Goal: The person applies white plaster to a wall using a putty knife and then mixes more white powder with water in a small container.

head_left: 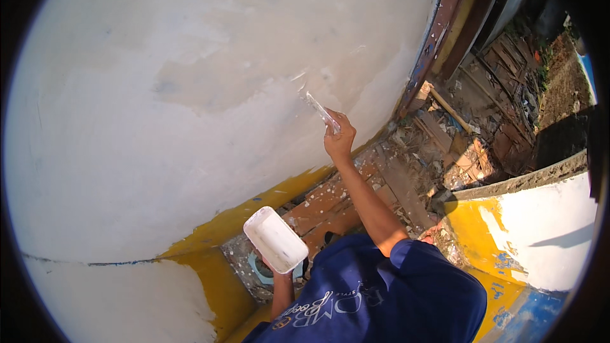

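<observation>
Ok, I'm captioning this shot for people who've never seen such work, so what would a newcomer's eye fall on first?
Probably the right hand near the centre, holding a white-smeared scraper at the big patchy wall. Next, the white tray in the left hand, low in the middle. Then the jumbled debris toward the right.

The tray [277, 241] is white, the shirt [391, 289] navy, the wall [210, 86] blotched white and beige.

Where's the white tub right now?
In the head view, the white tub is low, a bit left of the middle. It's in the left hand, just left of the blue shirt.
</observation>
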The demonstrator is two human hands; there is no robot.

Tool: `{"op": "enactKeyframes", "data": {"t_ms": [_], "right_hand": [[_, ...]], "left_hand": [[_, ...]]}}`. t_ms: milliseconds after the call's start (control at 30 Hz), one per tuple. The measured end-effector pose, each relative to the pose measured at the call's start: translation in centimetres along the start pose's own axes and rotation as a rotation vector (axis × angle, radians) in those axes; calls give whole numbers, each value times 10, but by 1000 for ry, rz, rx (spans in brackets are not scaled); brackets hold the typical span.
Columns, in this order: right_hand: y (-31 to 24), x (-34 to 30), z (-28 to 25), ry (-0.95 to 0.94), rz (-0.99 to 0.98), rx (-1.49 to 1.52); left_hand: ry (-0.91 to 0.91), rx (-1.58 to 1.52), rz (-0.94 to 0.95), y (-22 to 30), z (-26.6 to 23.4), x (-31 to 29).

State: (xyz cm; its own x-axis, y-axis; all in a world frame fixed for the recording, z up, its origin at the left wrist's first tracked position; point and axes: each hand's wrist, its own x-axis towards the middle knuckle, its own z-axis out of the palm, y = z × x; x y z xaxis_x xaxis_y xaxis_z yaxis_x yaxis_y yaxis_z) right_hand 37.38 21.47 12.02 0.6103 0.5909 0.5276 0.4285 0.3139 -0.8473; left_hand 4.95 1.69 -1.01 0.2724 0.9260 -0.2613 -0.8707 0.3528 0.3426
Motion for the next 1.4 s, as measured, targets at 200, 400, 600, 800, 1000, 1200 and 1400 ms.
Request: {"op": "enactKeyframes", "data": {"t_ms": [200, 400, 600, 800, 1000, 1200, 1400], "right_hand": [[-12, 39, 28, 345, -179, -243], [-3, -9, -10, 15, -217, -56], [40, 160, -103, 416, 26, -178], [31, 125, -58, 331, -14, -288], [-17, 1, 10, 60, -212, -135], [-13, 12, -9, 165, 22, 44], [4, 5, 44, 319, -237, -331]], "left_hand": [[-8, -32, -38, 2, -6, 4], [44, -62, -33, 6, -24, -4], [67, -81, -25, 3, -26, 1], [39, -84, -53, -6, -27, -12], [29, -62, -48, -4, -20, -7], [-1, -38, -30, 7, -6, -5], [-77, -99, -118, 10, -8, -9]]}}
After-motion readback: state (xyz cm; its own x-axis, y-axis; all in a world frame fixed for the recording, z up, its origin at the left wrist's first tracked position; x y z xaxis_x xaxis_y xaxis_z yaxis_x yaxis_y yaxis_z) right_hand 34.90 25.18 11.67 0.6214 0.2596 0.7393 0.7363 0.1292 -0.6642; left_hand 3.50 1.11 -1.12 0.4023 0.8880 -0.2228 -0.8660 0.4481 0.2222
